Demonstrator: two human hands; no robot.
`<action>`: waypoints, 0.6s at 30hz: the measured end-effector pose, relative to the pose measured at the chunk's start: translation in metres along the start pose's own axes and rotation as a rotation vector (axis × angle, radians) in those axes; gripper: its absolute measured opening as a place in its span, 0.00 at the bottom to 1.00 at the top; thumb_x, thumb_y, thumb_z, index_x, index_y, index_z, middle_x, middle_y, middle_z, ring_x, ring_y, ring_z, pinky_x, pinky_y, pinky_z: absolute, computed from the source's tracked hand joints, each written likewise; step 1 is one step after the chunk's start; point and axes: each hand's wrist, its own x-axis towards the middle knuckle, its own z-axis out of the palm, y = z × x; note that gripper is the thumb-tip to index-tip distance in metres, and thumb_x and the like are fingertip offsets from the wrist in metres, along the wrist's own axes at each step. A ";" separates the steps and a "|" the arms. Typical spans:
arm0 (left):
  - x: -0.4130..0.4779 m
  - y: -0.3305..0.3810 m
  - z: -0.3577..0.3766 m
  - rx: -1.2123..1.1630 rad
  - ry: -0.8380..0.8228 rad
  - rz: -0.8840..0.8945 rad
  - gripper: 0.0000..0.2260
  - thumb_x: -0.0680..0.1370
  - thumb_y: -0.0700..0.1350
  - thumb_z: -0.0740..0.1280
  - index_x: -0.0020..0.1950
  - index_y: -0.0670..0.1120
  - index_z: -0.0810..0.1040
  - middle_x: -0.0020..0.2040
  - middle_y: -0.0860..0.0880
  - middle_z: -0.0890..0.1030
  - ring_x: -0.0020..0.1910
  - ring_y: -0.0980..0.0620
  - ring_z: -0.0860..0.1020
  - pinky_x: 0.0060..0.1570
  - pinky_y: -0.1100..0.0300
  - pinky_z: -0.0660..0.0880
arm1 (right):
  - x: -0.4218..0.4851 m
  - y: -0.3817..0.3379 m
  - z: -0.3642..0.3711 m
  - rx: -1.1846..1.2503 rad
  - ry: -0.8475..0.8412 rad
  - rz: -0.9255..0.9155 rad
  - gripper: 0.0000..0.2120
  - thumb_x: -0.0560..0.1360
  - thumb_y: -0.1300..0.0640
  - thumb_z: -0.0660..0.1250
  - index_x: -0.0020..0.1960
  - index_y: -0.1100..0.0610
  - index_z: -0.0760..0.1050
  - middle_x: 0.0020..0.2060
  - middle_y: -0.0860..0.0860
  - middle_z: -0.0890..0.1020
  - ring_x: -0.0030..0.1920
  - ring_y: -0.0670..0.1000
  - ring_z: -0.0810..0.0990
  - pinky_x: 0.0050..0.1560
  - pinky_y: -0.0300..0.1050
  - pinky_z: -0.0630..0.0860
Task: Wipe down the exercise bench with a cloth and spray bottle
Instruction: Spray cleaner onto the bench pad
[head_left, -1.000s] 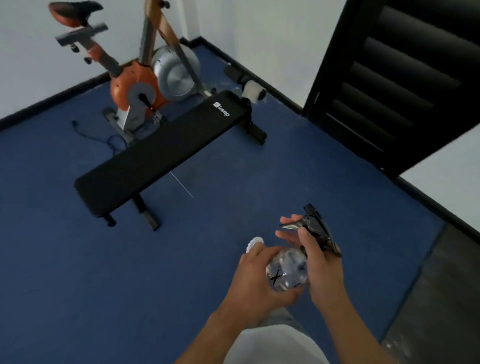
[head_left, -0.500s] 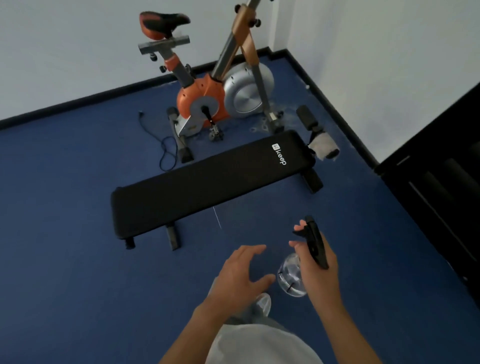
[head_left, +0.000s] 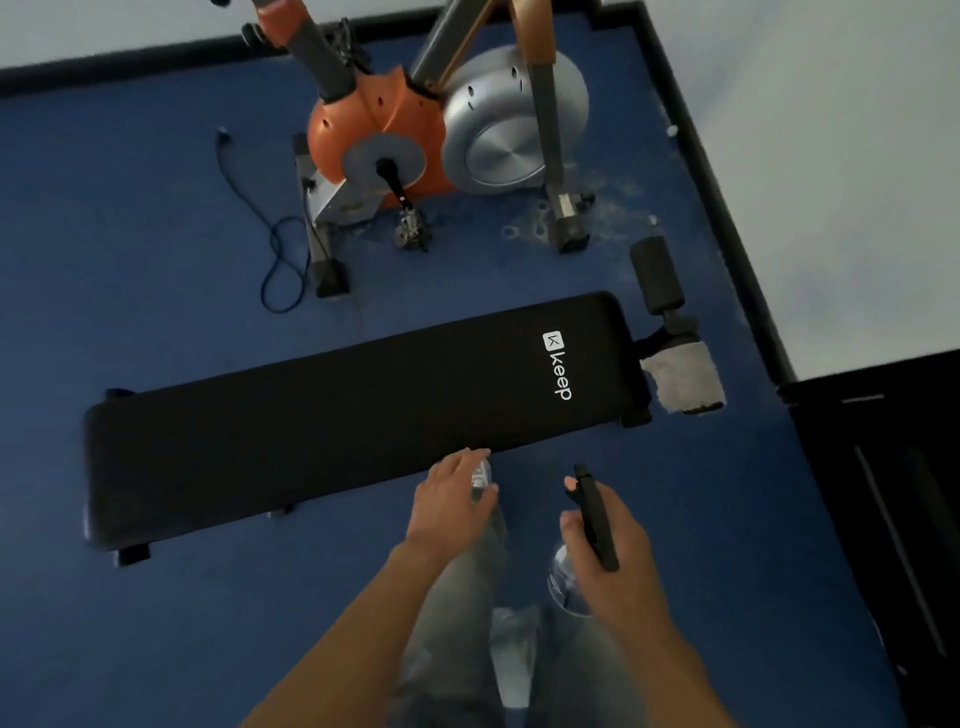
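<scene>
Gripping clear plastic spray bottle with black trigger head (head_left: 594, 514) in right hand (head_left: 621, 569), near long black padded exercise bench (head_left: 337, 415); hovering left hand (head_left: 451, 501), loose-fingered and holding nothing, over bench's near edge; grey fluffy cloth (head_left: 681, 378) draped at bench's right end.

Bike (head_left: 400, 124) top cut off; spray bottle (head_left: 597, 525) mostly behind R hand (head_left: 621, 569).

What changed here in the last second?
The left hand let go of the spray bottle and moved forward toward the bench, open. The bench now looks nearer. The right hand still grips the bottle; the cloth stays draped at the bench's end.
</scene>
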 end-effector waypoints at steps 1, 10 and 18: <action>0.027 0.003 0.005 0.038 -0.022 -0.008 0.25 0.82 0.57 0.62 0.79 0.57 0.63 0.80 0.50 0.64 0.78 0.48 0.63 0.75 0.47 0.63 | 0.024 0.004 -0.004 -0.022 -0.025 0.001 0.13 0.80 0.55 0.67 0.62 0.42 0.76 0.43 0.43 0.81 0.43 0.46 0.82 0.47 0.41 0.79; 0.175 -0.011 0.055 0.495 -0.117 -0.049 0.35 0.82 0.61 0.61 0.83 0.60 0.43 0.83 0.43 0.35 0.82 0.39 0.39 0.76 0.30 0.54 | 0.172 0.067 -0.020 -0.075 -0.063 0.056 0.17 0.79 0.62 0.66 0.56 0.39 0.77 0.38 0.47 0.80 0.36 0.49 0.79 0.40 0.46 0.78; 0.197 -0.044 0.100 0.322 -0.045 -0.440 0.45 0.77 0.69 0.63 0.78 0.66 0.30 0.80 0.47 0.27 0.80 0.39 0.31 0.71 0.24 0.55 | 0.232 0.115 -0.011 -0.035 -0.032 0.207 0.12 0.78 0.61 0.65 0.44 0.45 0.78 0.29 0.49 0.76 0.29 0.48 0.73 0.32 0.48 0.73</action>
